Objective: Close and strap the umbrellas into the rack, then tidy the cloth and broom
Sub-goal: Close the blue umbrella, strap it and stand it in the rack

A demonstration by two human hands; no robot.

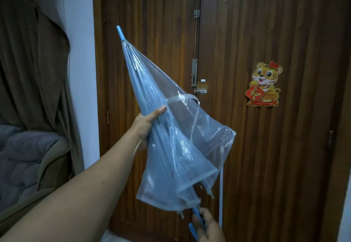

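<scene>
Head camera shows the left hand [147,125] with its fingers wrapped around the folded canopy of a clear blue umbrella [171,127], thumb lying along the ribs. The right hand [209,226], low in view, grips the blue handle [197,222] with curled fingers. The left arm is stretched forward and up. The umbrella is held in the air, tilted, tip up-left, its strap [182,98] loose, before a wooden door [266,146]. A tiger sticker [265,84] carries red writing, not readable.

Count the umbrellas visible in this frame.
1: a clear umbrella with blue tip, collapsed but unstrapped, held before the wooden door, left hand on its canopy, right hand at the handle. Others may be off-frame.
</scene>
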